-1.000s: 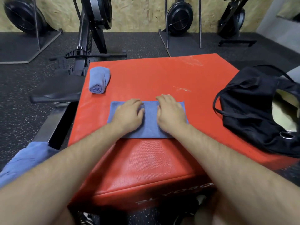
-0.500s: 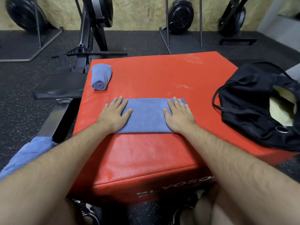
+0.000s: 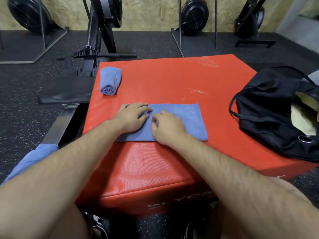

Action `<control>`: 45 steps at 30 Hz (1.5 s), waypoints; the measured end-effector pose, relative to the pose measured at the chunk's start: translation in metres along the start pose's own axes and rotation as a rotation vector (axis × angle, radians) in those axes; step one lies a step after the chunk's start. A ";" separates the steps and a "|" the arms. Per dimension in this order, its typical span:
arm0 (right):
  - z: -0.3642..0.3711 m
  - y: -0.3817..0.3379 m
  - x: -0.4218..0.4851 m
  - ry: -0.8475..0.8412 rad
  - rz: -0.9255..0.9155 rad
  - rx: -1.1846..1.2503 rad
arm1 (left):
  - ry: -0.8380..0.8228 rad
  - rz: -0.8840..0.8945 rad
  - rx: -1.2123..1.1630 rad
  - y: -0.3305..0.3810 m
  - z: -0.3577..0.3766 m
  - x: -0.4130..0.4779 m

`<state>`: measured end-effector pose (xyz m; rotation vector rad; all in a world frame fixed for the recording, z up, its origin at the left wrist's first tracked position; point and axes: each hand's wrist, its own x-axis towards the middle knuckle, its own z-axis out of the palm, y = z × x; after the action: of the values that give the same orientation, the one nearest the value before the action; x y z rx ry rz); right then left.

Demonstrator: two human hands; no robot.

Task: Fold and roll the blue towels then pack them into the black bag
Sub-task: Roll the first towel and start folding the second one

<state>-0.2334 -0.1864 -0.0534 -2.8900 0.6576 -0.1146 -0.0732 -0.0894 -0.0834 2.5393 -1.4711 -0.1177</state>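
One rolled towel [image 3: 110, 81] is lying beyond your left hand [image 3: 132, 118], unpacked. That hand is pressing flat on the folded towel [image 3: 183, 118]; your right hand [image 3: 168, 128] is curling onto it, grip unclear. Rolling and bagging are remaining; the black bag [image 3: 269, 109] is sitting right of your right hand.

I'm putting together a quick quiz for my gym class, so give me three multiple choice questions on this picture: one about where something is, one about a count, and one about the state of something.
1. Where is the rolled towel?
A. on the far left corner of the red box
B. inside the bag
C. on the floor

2. How many towels lie on the red box?
A. one
B. two
C. four

3. How does the near towel lie?
A. rolled tight
B. crumpled
C. folded flat

Answers:
1 A: it sits at the box's far left corner.
2 B: one is rolled and one is flat.
3 C: it lies flat under the left hand and right hand.
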 end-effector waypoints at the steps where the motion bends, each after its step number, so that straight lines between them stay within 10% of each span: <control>1: 0.002 -0.005 -0.002 -0.037 0.009 -0.036 | -0.009 -0.002 0.011 0.000 0.000 0.001; 12: 0.003 0.042 -0.001 -0.126 -0.100 -0.122 | 0.056 -0.087 0.034 0.017 -0.016 -0.040; 19: -0.006 0.071 -0.035 -0.011 -0.266 0.018 | 0.101 0.065 -0.062 0.037 -0.013 -0.081; 27: -0.019 0.080 -0.065 -0.261 -0.425 0.169 | -0.097 0.416 -0.216 0.039 -0.014 -0.104; 45: -0.022 0.096 -0.064 -0.284 -0.481 0.215 | -0.101 0.373 -0.173 0.016 -0.021 -0.102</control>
<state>-0.3342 -0.2466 -0.0517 -2.7162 -0.0986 0.1531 -0.1341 -0.0062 -0.0629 2.1127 -1.8558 -0.3037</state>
